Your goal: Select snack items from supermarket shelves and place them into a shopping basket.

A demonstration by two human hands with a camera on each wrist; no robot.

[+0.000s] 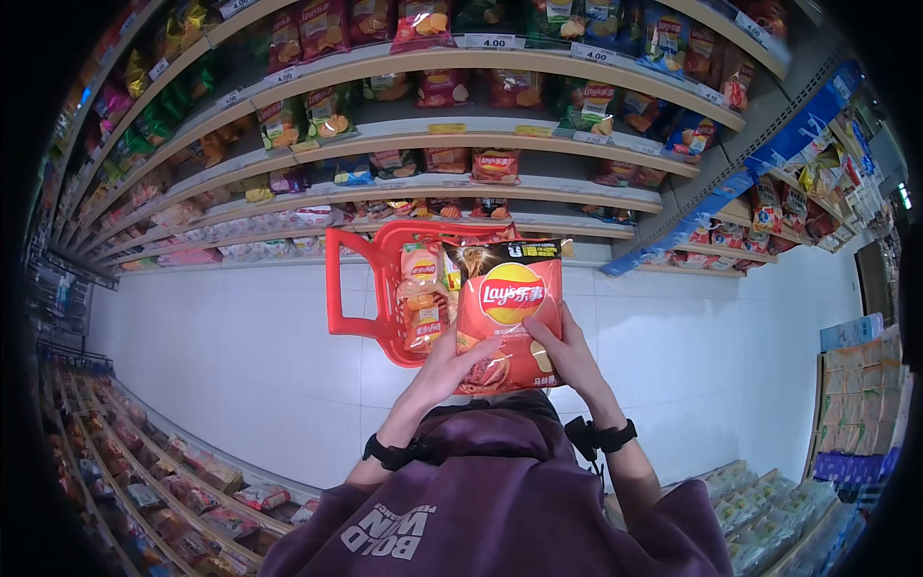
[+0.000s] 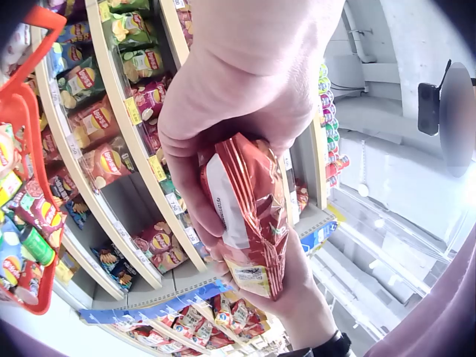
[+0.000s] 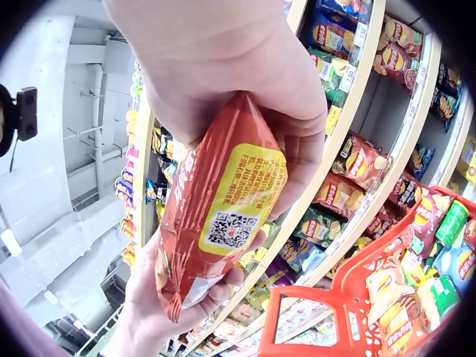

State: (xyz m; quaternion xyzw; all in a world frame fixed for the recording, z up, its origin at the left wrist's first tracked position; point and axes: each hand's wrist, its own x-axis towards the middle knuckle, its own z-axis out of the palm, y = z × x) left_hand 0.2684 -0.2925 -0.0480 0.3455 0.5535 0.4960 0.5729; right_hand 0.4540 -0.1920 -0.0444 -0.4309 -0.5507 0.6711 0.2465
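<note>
Your fingers are curling round the sides of the red chip bag (image 1: 511, 298) and your 2 thumbs are lying across its front: the left hand (image 1: 448, 371) is gripping it at about 7 o'clock, the right hand (image 1: 569, 352) at about 4. The bag is sitting between them in front of your purple top (image 1: 461, 495), its logo facing up at your head camera. Since both grips are gathering at the lower half, the top could be tipping toward 12 o'clock if 1 hand is easing off. Pressing too hard could be crushing the chips or straining a seal, as the bag is looking plump; pressing too lightly could be letting the glossy film slip.

At 9 o'clock from the bag, the red basket (image 1: 388, 288) is carrying several packets (image 1: 423, 269) and a green canister (image 3: 452, 223). The wrist views are showing bag and basket apart, but from your head the bag is covering the basket's right side, so you could be misjudging that rim and knocking it. The handle (image 1: 334, 284) is jutting toward 9 o'clock, where your left wristband (image 1: 392, 450) could be snagging. What is supporting the basket isn't showing, and neither hand is steadying it.

Farther out, chip shelves (image 1: 404, 65) are spanning 10 to 1 o'clock.
</note>
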